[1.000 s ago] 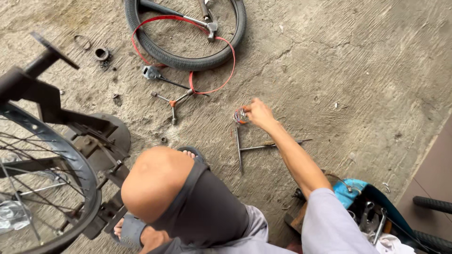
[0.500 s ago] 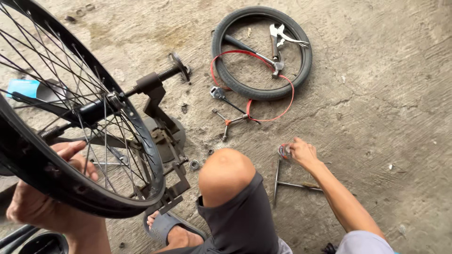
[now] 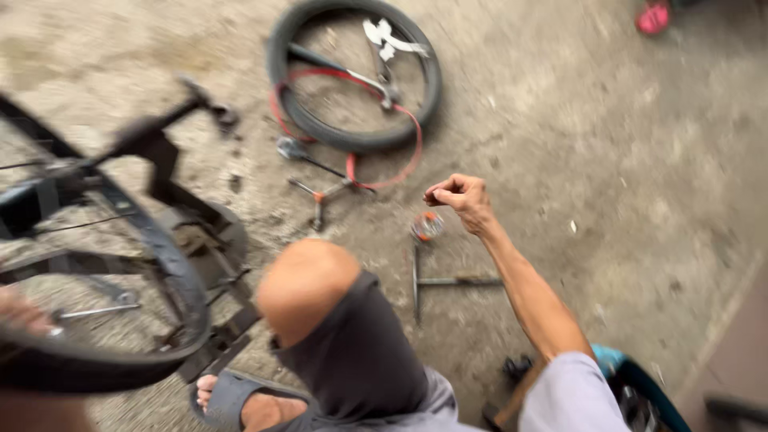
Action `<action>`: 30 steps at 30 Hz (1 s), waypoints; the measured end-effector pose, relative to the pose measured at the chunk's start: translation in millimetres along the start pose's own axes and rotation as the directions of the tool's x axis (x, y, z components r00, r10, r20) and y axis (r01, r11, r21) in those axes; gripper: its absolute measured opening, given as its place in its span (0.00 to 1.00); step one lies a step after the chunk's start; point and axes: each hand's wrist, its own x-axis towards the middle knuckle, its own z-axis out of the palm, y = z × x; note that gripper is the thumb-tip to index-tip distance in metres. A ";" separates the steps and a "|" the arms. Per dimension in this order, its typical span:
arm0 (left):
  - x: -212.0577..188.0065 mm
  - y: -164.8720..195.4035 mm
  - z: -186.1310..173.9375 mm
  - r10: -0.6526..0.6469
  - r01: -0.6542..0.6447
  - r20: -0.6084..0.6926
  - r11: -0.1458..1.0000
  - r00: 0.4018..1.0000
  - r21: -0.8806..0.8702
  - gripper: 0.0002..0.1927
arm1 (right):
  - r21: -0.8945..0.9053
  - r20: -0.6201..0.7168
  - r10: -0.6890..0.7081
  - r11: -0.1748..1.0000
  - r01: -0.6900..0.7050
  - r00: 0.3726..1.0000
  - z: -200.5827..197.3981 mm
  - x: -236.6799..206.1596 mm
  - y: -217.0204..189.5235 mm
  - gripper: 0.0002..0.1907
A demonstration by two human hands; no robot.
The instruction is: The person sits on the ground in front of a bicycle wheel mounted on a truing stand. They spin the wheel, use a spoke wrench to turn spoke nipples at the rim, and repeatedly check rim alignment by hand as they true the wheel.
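Observation:
My right hand (image 3: 460, 196) hovers over the concrete floor with its fingers pinched together; whether anything small is between them is too blurred to tell. Just below it sits a small round tin (image 3: 426, 226) with orange inside. A T-shaped metal tool (image 3: 418, 280) lies on the floor under my forearm. At the far left my left hand (image 3: 20, 312) rests on the rim of a spoked bicycle wheel (image 3: 172, 272), which stands in a black metal stand (image 3: 160, 152). My bent knee (image 3: 308, 280) is between the two hands.
A loose black tyre (image 3: 280, 48) lies further out with a red rubber band (image 3: 400, 160) looped over its edge and tools inside it. A three-way wrench (image 3: 320, 196) and a spanner (image 3: 96, 308) lie nearby. A blue object (image 3: 616, 364) is at the bottom right.
My right hand has lifted off the small tin, with its fingers now pinched. The view has swung, and the wheel now sits lower and further left in it.

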 end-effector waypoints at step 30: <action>115.0 131.8 4.5 0.104 -0.127 -0.078 0.912 0.991 -0.389 0.11 | -0.148 0.848 -0.524 -0.088 0.985 0.081 349.4 -34.1 -332.5 0.13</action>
